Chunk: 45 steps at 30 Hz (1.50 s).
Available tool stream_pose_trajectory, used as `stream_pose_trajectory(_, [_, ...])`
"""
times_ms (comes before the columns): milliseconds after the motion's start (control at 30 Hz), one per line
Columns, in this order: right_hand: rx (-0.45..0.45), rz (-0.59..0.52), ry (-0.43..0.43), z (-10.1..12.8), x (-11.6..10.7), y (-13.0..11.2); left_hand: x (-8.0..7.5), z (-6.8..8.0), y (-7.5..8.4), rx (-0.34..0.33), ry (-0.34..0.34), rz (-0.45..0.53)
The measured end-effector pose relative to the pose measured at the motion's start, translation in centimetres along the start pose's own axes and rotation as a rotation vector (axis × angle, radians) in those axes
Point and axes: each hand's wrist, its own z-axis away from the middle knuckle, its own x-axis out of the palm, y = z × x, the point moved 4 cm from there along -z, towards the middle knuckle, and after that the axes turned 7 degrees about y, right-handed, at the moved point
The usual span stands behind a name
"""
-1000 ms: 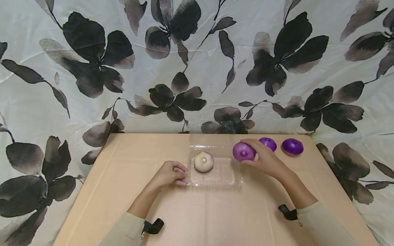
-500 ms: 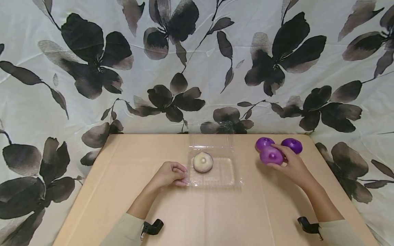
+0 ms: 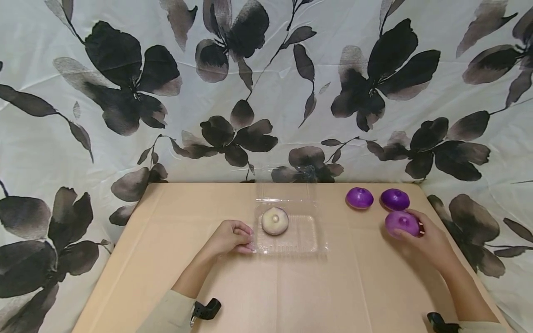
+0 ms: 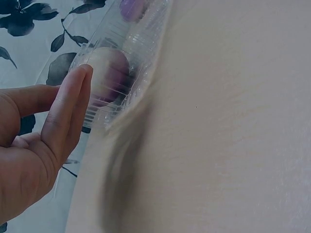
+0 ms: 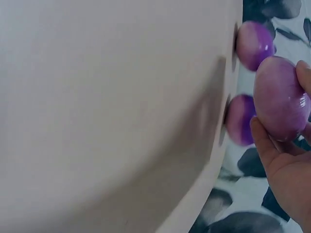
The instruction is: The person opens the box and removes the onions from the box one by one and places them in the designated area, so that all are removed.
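Observation:
A clear plastic tray (image 3: 306, 238) lies mid-table with a pale white bun-shaped piece (image 3: 275, 220) in its left half. My left hand (image 3: 231, 237) rests against the tray's left edge, fingers lightly curled on it; in the left wrist view the fingertips (image 4: 80, 85) touch the tray wall (image 4: 124, 73). My right hand (image 3: 424, 236) grips a purple bun-shaped piece (image 3: 402, 223) near the table's right edge, seen close in the right wrist view (image 5: 282, 99). Two more purple pieces (image 3: 360, 197) (image 3: 395, 199) sit just behind it.
The tan table (image 3: 291, 286) backs onto a white cloth with black flowers (image 3: 250, 92). The tray's clear lid (image 3: 285, 189) lies open toward the back. The table's right edge (image 3: 466, 259) runs close by my right hand.
My right hand carried the purple piece from the tray's right side out to the right, past the two purple pieces, down near the table's right edge. The left hand stayed put.

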Motion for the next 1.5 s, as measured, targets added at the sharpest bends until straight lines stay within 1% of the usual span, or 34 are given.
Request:
stream_pose_trajectory(133, [0.051,0.003,-0.008,0.2,-0.3,1.7,-0.1,0.0,-0.1,-0.006,0.011,-0.010])
stream_pose_trajectory(300, [0.139,0.024,-0.016,0.1,-0.5,3.0,-0.1,0.0,-0.2,-0.008,0.014,-0.021])
stream_pose_trajectory(467, [0.259,0.044,-0.060,-0.3,-0.7,4.0,-0.1,0.0,0.0,-0.003,0.003,-0.014])
stream_pose_trajectory(600, [0.316,0.051,-0.095,-0.8,-0.7,4.4,-0.2,-0.1,0.1,0.000,-0.006,-0.003])
stream_pose_trajectory(833, [0.331,0.053,-0.105,-1.4,-0.7,4.6,-0.1,0.0,0.1,-0.011,0.004,-0.010])
stream_pose_trajectory(1033, [0.342,0.042,-0.107,-1.7,-0.5,4.4,-0.1,0.1,0.2,-0.007,0.009,-0.015])
stream_pose_trajectory(1267, [0.331,0.002,-0.108,-1.7,-0.1,4.2,-0.1,0.0,0.1,-0.007,0.005,-0.012])
stream_pose_trajectory(1500, [0.310,0.026,-0.119,-1.7,-0.1,4.2,-0.1,0.0,0.1,-0.011,0.011,-0.021])
